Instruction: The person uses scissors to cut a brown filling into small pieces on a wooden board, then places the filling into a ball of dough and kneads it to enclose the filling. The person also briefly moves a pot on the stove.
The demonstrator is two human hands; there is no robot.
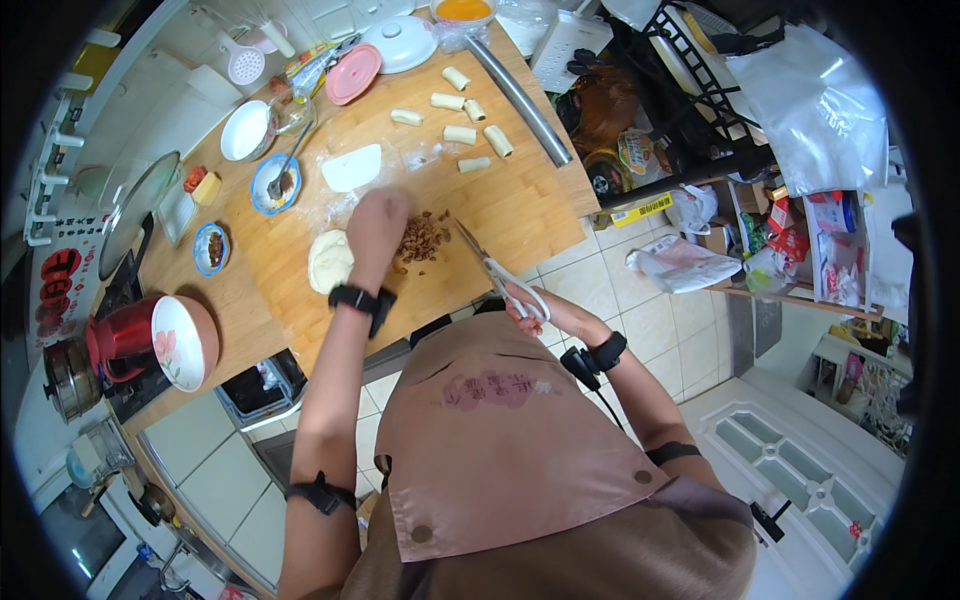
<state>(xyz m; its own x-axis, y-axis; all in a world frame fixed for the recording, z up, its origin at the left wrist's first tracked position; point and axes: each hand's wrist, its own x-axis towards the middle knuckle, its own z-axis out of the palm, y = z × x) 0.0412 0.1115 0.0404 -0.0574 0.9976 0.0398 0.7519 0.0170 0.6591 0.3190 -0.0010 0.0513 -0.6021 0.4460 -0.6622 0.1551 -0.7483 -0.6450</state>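
Note:
My right hand (527, 306) holds white-handled scissors (496, 271) by the handles, blades pointing to the pile of chopped brown pieces (424, 238) on the wooden board (480, 202). My left hand (384, 217) is over the board just left of that pile, blurred; its fingers are curled down and hidden, so what it holds cannot be told. Beside its wrist sits a lump of pale dough (330, 262). Beyond it lies a flat white dough sheet (352, 168) on scattered flour. Several small dough rolls (459, 135) lie on the far right part of the board.
A steel rolling pin (519, 101) lies along the right side. To the left are a blue-rimmed bowl with a spoon (275, 184), a small bowl of dark filling (211, 249), a white bowl (247, 131) and a large flowered bowl (184, 343). A pink lid (353, 74) stands at the back.

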